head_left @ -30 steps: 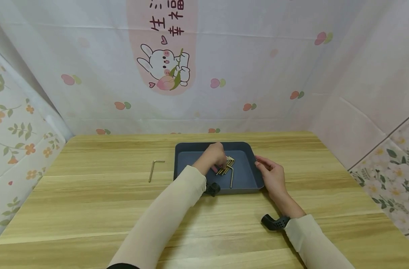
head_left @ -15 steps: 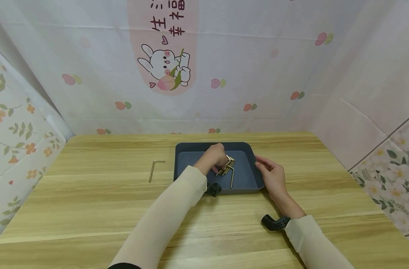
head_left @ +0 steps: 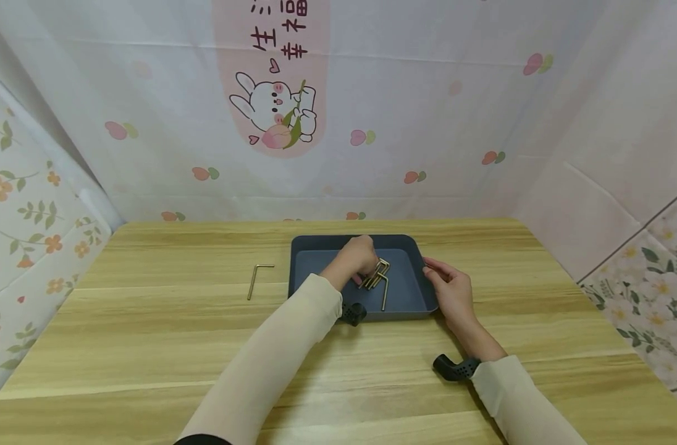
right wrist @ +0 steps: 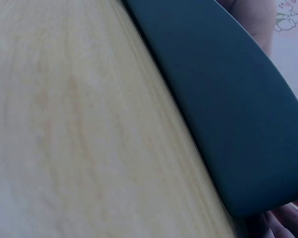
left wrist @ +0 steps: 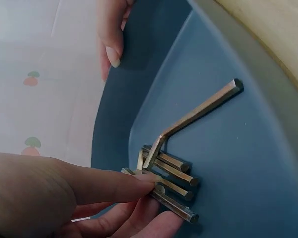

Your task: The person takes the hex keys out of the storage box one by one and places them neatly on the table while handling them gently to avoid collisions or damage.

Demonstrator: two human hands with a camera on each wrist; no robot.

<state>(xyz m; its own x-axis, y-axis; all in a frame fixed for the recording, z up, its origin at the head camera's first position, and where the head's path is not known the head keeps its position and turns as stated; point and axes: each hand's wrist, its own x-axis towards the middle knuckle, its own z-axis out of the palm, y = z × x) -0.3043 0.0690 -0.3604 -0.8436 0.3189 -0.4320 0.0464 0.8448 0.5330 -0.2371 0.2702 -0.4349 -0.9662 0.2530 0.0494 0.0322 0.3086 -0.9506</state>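
The left hand (head_left: 356,259) is reaching into the dark blue tray (head_left: 411,290), which is sitting just past the middle of the wooden table (head_left: 149,346), closer to the far edge than the near one. In the left wrist view its index finger and thumb are closing on a small pile of hex keys (left wrist: 166,176) lying on the tray floor; the fingertips (left wrist: 144,181) are pinching the bent ends of the pile, though how many keys they are actually catching is hard to tell. One longer hex key (left wrist: 201,111) is lying across the top of the pile, its long arm pointing away over the tray floor.

The right hand (head_left: 452,293) is resting against the tray's right wall, fingers fairly straight and lying along the rim, thumb on the outer side. The right wrist view is showing only the tray's outer wall (right wrist: 223,109) meeting the tabletop, with a sliver of fingers at the frame's edges.

Out on the table, a single hex key (head_left: 255,279) is lying flat to the left of the tray, well apart from it, its short arm pointing toward the tray. Both forearms are wearing cream sleeves (head_left: 272,364), and a black wrist mount (head_left: 455,368) is showing at the right cuff.
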